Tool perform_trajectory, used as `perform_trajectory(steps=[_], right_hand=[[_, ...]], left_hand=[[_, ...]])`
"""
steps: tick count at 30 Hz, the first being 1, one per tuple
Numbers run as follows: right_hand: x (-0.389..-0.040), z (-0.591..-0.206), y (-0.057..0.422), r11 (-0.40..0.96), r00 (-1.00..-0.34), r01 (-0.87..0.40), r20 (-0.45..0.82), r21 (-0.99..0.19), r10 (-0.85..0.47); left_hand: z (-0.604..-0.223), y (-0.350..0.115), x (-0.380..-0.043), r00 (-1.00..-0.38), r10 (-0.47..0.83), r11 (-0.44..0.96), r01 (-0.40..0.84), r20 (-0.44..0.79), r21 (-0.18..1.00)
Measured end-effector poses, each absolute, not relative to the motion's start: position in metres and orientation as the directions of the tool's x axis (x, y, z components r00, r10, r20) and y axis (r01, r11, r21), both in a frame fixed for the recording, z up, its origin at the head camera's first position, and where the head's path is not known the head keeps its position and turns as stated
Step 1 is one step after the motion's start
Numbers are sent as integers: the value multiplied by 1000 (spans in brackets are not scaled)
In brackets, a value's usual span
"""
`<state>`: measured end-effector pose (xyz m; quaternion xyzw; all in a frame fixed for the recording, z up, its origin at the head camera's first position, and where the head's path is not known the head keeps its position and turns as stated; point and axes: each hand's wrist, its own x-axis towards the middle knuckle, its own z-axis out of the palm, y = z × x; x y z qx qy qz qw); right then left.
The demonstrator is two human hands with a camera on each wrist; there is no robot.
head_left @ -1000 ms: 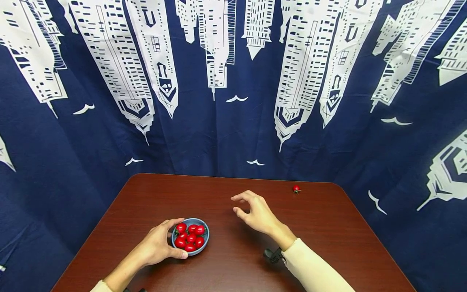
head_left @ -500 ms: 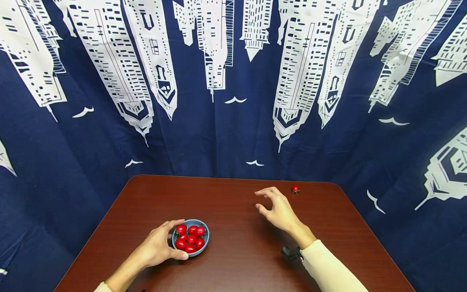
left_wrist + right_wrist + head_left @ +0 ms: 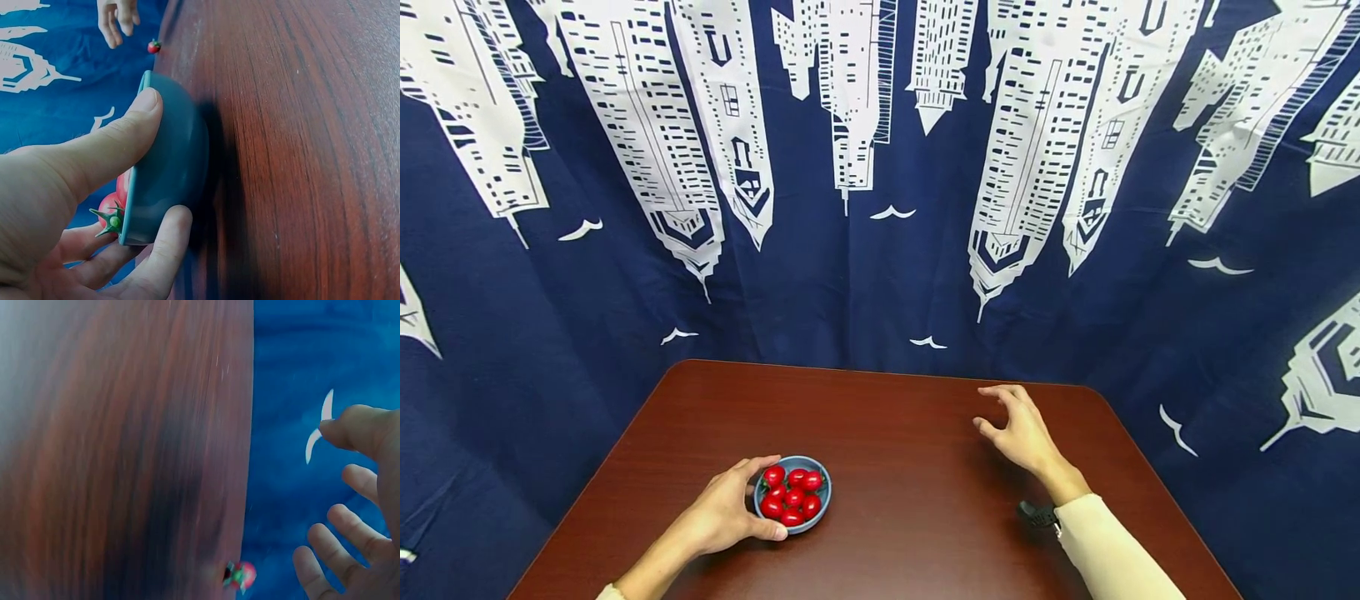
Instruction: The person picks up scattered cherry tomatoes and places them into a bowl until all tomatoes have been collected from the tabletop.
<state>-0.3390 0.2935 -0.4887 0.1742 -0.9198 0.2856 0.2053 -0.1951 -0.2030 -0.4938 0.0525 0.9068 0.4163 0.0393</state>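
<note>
My left hand (image 3: 726, 512) grips a small blue bowl (image 3: 800, 462) from its left side, thumb at the near rim and fingers round the far side. Several red cherry tomatoes (image 3: 793, 497) fill the bowl; one green stem pokes past the rim in the left wrist view. Over the far right of the table hovers my right hand (image 3: 1024, 429), fingers spread and loosely bent, holding nothing. A lone cherry tomato (image 3: 242, 574) with a green stem lies near the table's far edge, apart from the right hand's fingers. In the head view the right hand hides it.
The brown wooden table (image 3: 887, 433) has rounded far corners. Behind it hangs a dark blue cloth (image 3: 880, 283) printed with white buildings and birds. A black strap (image 3: 1036, 514) is on the right wrist.
My right hand has moved right across the table to the lone cherry tomato, which it now covers in the head view. The left hand and bowl have stayed in place.
</note>
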Motion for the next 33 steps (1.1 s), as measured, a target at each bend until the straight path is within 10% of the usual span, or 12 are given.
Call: perform_trajectory(steps=[33], right_hand=[[-410, -508, 362, 802, -970, -235, 79, -550, -231]], left_hand=[[-493, -211, -197, -986, 165, 609, 74, -35, 790]])
